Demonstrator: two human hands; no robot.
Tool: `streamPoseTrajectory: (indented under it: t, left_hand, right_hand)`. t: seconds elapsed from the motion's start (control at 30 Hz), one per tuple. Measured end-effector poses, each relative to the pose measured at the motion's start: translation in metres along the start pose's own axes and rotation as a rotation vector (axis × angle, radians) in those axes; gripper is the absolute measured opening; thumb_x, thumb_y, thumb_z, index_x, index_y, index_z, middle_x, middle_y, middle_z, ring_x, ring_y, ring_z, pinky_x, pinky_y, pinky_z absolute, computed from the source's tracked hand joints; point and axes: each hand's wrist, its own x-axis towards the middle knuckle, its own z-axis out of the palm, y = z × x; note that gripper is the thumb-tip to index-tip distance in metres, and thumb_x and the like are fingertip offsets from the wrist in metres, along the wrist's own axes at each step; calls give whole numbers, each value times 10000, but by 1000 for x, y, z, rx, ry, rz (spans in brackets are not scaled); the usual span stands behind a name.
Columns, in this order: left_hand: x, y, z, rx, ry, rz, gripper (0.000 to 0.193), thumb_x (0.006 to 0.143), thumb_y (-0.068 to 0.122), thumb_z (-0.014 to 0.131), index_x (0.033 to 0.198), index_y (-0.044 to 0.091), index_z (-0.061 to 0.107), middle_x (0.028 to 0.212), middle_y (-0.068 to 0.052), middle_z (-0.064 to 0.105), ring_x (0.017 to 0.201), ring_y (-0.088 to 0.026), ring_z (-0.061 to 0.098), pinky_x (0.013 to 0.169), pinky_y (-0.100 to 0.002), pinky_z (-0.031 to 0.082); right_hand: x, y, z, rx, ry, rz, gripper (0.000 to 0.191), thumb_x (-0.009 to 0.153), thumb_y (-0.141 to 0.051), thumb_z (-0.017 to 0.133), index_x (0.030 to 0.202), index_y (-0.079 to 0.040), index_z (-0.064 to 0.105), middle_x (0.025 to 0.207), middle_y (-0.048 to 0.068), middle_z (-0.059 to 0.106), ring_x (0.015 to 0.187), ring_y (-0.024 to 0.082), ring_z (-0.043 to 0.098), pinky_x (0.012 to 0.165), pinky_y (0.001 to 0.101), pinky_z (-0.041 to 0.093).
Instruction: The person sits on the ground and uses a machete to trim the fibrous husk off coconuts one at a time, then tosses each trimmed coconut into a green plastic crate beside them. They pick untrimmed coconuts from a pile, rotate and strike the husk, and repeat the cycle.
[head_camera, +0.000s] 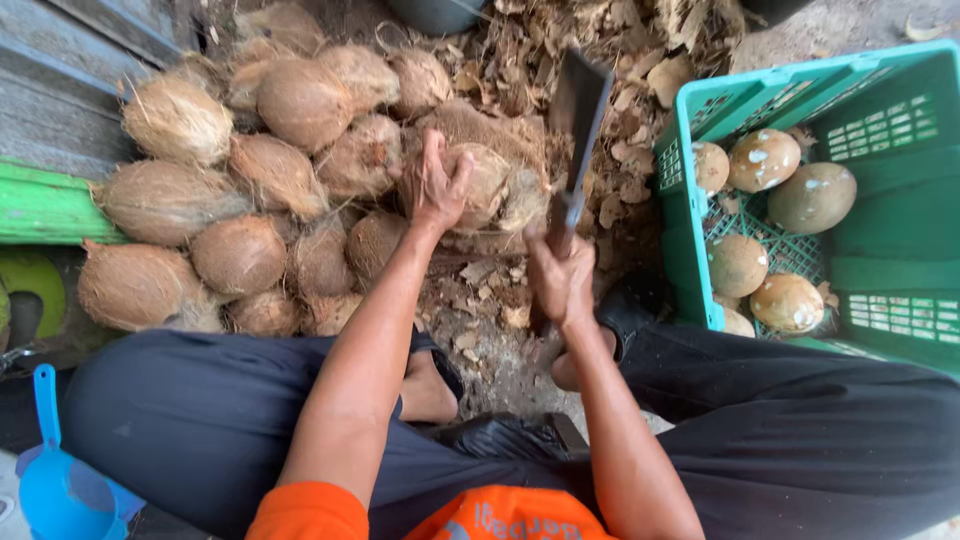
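My left hand (432, 185) grips a fibrous brown coconut (490, 180) resting on the ground in front of me. My right hand (560, 280) is closed around the handle of a cleaver (577, 110), whose broad dark blade points up and away, just right of that coconut. I sit with dark trousers and sandalled feet on either side of a patch strewn with husk chips.
A pile of several husked brown coconuts (270, 190) lies to the left. A green plastic crate (690, 210) on the right holds several peeled pale coconuts (765, 160). Husk scraps (620, 50) cover the ground ahead. A blue plastic scoop (55, 480) lies at lower left.
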Motion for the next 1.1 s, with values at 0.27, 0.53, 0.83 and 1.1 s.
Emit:
streamPoseTrajectory:
  t: [0.27, 0.53, 0.83, 1.1]
  left_hand:
    - [0, -23, -17, -156, -2, -12, 404, 897, 497, 528, 1135, 171, 539, 1062, -87, 663, 1041, -280, 576, 1016, -621, 285]
    - [-24, -11, -19, -177, 55, -246, 517, 846, 662, 621, 1058, 203, 729, 1586, -160, 357, 1463, -376, 336, 1093, -765, 203]
    - [-50, 28, -7, -491, 236, -652, 1139, 664, 690, 832, 1556, 211, 311, 1611, -218, 129, 1478, -423, 193, 1137, -717, 164]
    - [-30, 20, 12, -262, 98, -387, 1069, 828, 726, 628, 1589, 55, 294, 1590, -246, 376, 1435, -377, 419, 1143, -594, 351]
  right_hand:
    - [-3, 21, 17, -184, -120, 208, 219, 909, -251, 699, 902, -50, 613, 593, 8, 559, 460, 138, 517, 417, 348, 429]
    - [27, 4, -18, -447, 145, 130, 370, 936, -387, 693, 805, -48, 627, 611, 33, 625, 511, 128, 575, 507, 338, 497]
    - [13, -19, 2, -226, 102, 63, 359, 990, -422, 671, 846, -94, 652, 616, -4, 574, 516, 81, 520, 457, 292, 420]
    - [-8, -39, 5, -72, -66, 209, 263, 943, -322, 644, 862, -76, 687, 565, 17, 578, 386, 105, 493, 344, 303, 420]
